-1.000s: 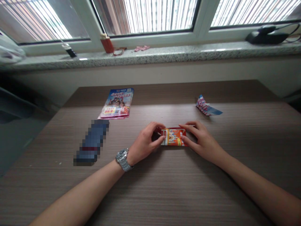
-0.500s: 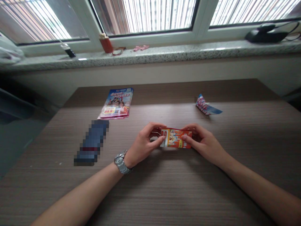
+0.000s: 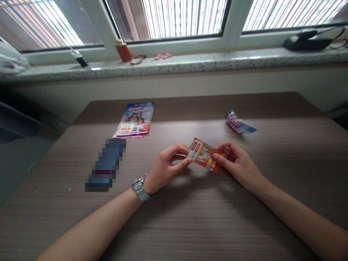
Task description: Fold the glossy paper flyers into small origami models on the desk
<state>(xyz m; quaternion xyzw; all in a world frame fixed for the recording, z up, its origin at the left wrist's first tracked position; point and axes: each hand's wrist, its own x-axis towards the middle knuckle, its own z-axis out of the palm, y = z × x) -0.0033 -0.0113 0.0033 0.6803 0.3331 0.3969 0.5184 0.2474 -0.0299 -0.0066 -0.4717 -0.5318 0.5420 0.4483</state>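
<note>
A small folded paper leaflet (image 3: 203, 156), orange and white with printed pictures, is held above the middle of the table. My right hand (image 3: 236, 161) pinches its right end, thumb in front and fingers curled behind. At the left edge, the thumb and fingertips of my left hand (image 3: 171, 162) close on the lower left corner. The leaflet is tilted, its left end higher than its right. A silver watch (image 3: 141, 187) circles my left wrist. Beyond my right hand lies a blue and pink folded paper piece (image 3: 237, 124) with pointed ends.
A small stack of printed flyers (image 3: 137, 117) lies at the table's back left. Nearer is a blurred dark blue flat object (image 3: 107, 165). On the stone windowsill (image 3: 201, 65) stand a red lighter-shaped item (image 3: 123, 51) and a black device (image 3: 308, 40) with a cable.
The folded leaflet has turned clockwise from nearly level, raising its left end. My left hand's grip has slid to the lower left corner. My right hand has shifted slightly right.
</note>
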